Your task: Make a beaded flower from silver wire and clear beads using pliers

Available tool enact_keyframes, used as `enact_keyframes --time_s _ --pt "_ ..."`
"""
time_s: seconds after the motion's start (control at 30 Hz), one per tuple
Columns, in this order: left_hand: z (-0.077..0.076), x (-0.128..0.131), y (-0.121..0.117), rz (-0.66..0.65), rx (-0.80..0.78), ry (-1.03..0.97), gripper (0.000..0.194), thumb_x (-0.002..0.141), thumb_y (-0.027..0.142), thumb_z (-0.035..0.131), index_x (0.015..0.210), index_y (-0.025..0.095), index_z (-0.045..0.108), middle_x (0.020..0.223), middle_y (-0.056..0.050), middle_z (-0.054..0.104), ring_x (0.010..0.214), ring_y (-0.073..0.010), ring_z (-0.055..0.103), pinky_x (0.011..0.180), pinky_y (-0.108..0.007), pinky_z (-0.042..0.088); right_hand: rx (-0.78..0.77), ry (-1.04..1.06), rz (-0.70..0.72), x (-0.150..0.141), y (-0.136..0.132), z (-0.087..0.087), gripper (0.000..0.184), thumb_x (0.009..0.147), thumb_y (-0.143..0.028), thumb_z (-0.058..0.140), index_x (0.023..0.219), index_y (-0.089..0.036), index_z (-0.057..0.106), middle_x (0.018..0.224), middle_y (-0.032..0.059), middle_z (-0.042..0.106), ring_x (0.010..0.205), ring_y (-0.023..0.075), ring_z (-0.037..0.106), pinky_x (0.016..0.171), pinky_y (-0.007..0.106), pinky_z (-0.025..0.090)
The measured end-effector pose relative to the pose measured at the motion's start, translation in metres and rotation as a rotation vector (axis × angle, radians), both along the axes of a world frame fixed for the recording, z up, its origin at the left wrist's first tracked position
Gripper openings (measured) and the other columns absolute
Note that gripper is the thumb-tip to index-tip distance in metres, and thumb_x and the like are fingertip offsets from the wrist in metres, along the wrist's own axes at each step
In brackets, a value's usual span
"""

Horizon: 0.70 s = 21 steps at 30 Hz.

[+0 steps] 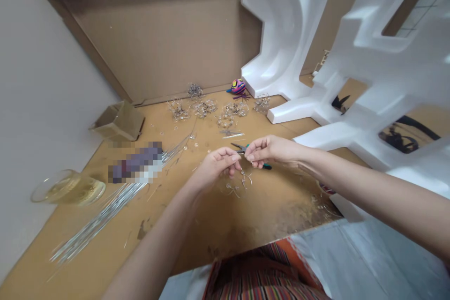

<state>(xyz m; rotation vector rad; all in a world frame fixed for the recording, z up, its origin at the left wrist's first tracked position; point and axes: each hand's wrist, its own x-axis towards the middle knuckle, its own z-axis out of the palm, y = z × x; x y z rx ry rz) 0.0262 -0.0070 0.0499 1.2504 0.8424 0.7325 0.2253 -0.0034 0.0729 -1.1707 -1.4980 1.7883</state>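
Observation:
My left hand (pixel 216 166) and my right hand (pixel 269 149) meet over the middle of a cardboard work surface (pixel 197 225). Both pinch a thin silver wire piece (pixel 241 182) whose curled loops hang just below the fingers. Small pliers with green handles (pixel 246 148) lie on the cardboard right behind my right hand, partly hidden by it. Farther back lie several finished wire flowers (pixel 206 108).
A bundle of straight silver wires (pixel 101 218) lies at the left, beside a glass bowl (pixel 68 187) and a small cardboard box (pixel 119 121). Big white foam packing pieces (pixel 351 56) stand at the right. A colourful ball (pixel 238 86) sits at the back by the cardboard wall.

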Motion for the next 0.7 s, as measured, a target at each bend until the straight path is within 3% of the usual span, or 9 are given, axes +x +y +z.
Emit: enact_keyframes --time_s 0.1,0.37,0.7 --pt "-0.001 -0.001 0.001 -0.015 0.016 0.002 0.021 0.071 0.034 0.065 0.077 0.016 0.056 0.065 0.001 0.062 0.047 -0.0054 0.049 0.048 -0.019 0.041 -0.044 0.005 0.038 0.002 -0.001 0.004 0.018 0.064 -0.023 0.071 0.076 -0.013 0.063 0.066 -0.001 0.062 0.057 0.0071 0.057 0.056 0.021 0.045" --pt "-0.006 0.002 -0.001 0.086 0.087 0.052 0.027 0.069 0.039 0.065 0.076 0.015 0.056 0.061 0.002 0.058 0.046 -0.006 0.047 0.047 -0.02 0.044 0.032 -0.06 0.105 0.003 0.0 0.0 0.017 0.065 -0.024 0.069 0.075 -0.013 0.061 0.064 -0.001 0.062 0.054 0.0071 0.056 0.055 0.022 0.044" --pt "-0.031 0.014 -0.011 0.122 0.038 0.119 0.026 0.066 0.039 0.068 0.071 0.015 0.065 0.055 0.004 0.053 0.045 -0.0051 0.038 0.043 -0.019 0.03 0.101 -0.104 0.012 -0.005 -0.007 -0.035 0.023 0.062 -0.029 0.07 0.071 -0.015 0.053 0.058 -0.0027 0.058 0.052 0.0095 0.054 0.053 0.024 0.042"
